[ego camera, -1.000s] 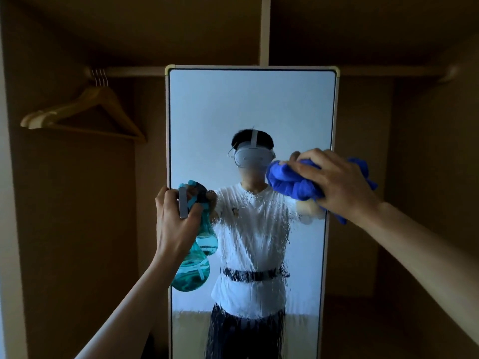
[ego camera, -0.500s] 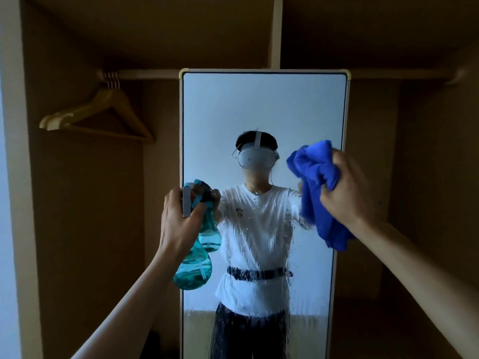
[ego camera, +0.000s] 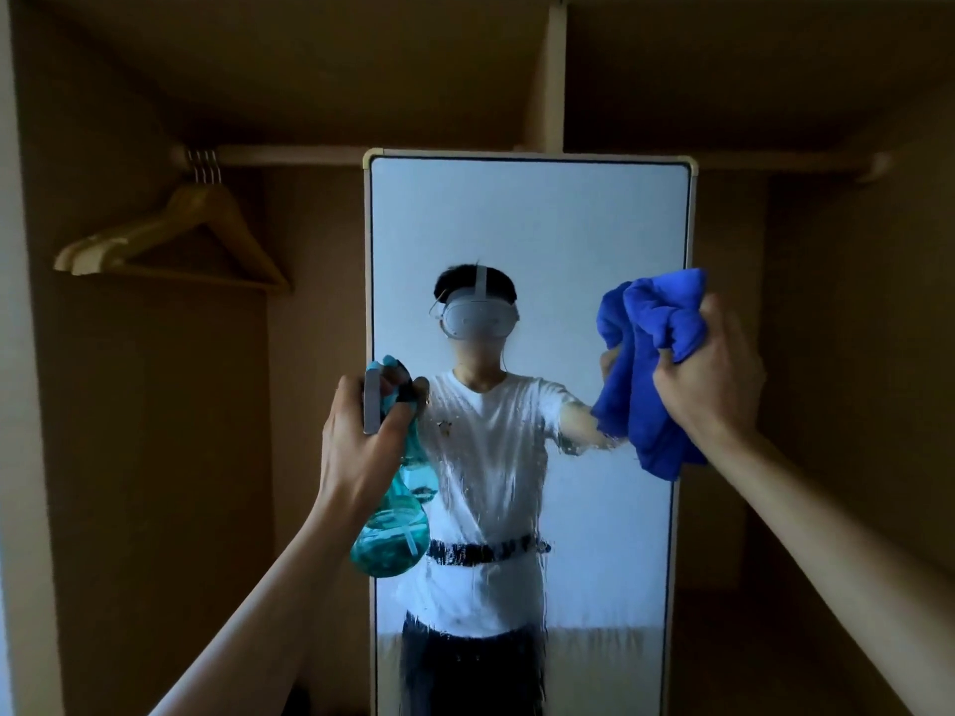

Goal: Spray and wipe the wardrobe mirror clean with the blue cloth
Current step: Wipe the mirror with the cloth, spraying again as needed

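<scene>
A tall mirror with a pale frame stands upright in the middle of the wardrobe. Its lower half is wet, with streaks running down the glass. My left hand grips a teal spray bottle by its neck at the mirror's left edge, nozzle toward the glass. My right hand clutches a bunched blue cloth at the mirror's right edge, at about shoulder height of the reflection. Part of the cloth hangs below my fist. Whether the cloth touches the glass I cannot tell.
Several wooden hangers hang on the rail at the upper left. Brown wardrobe walls close in on both sides, with a vertical divider above the mirror. The mirror reflects a person in a white shirt.
My right hand has drawn the blue cloth from the mirror's middle right to its right edge and turned so the cloth faces the glass. The left hand and bottle stay put.
</scene>
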A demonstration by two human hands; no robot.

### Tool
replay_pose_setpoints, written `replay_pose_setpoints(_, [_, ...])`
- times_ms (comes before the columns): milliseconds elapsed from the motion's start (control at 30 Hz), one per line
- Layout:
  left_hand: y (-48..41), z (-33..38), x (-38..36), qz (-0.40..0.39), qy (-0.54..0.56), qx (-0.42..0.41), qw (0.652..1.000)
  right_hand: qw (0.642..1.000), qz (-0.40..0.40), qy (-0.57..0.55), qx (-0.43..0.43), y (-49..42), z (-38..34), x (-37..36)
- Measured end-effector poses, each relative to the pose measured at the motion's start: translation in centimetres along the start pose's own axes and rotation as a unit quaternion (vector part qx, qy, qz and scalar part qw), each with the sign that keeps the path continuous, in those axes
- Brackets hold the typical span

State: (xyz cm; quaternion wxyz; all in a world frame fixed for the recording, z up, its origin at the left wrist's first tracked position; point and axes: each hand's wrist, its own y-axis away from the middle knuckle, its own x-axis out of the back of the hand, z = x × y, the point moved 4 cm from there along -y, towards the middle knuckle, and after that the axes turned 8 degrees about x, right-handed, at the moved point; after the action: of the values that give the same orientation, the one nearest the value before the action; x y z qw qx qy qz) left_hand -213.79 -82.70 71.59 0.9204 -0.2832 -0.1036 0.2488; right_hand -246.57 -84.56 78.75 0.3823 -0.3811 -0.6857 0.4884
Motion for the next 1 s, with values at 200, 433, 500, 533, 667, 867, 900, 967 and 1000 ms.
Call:
replay_pose_setpoints(200, [0.0, 0.2, 1.0, -0.011, 0.017, 0.015, 1.000, 1.000, -0.012, -0.017, 0.014, 0.2, -3.1, -0.1])
replay_pose_setpoints(433, [-0.2, 0.1, 1.9, -0.032, 0.019, 0.035, 0.999, 0.997, -0.049, -0.004, 0.058, 1.0, -9.9, -4.0])
replay_pose_setpoints(500, [-0.5, -0.2, 2.1, -0.035, 0.019, 0.032, 0.999, 0.996, -0.052, -0.001, 0.074, 1.1, -12.1, -5.2])
replay_pose_setpoints(533, [-0.6, -0.3, 2.1, -0.036, 0.017, 0.030, 0.999, 0.995, -0.053, -0.004, 0.079, 1.2, -13.1, -5.6])
replay_pose_setpoints(667, [-1.0, -0.8, 2.2, -0.041, 0.028, 0.047, 0.998, 0.992, -0.063, -0.007, 0.110, 1.7, -17.1, -7.3])
replay_pose_setpoints(867, [-1.2, -0.8, 2.5, -0.060, 0.091, 0.083, 0.991, 0.986, -0.089, -0.028, 0.136, 3.2, -22.8, -10.2])
replay_pose_setpoints(900, [-1.3, -0.9, 2.6, -0.061, 0.103, 0.096, 0.988, 0.986, -0.089, -0.039, 0.132, 3.5, -23.3, -10.6])
replay_pose_setpoints(967, [-1.5, -1.0, 2.9, -0.061, 0.115, 0.108, 0.986, 0.987, -0.089, -0.060, 0.120, 3.7, -23.6, -11.0])
replay_pose_setpoints(1000, [-1.6, -1.0, 3.0, -0.062, 0.111, 0.107, 0.986, 0.987, -0.088, -0.066, 0.115, 3.7, -23.6, -11.1])
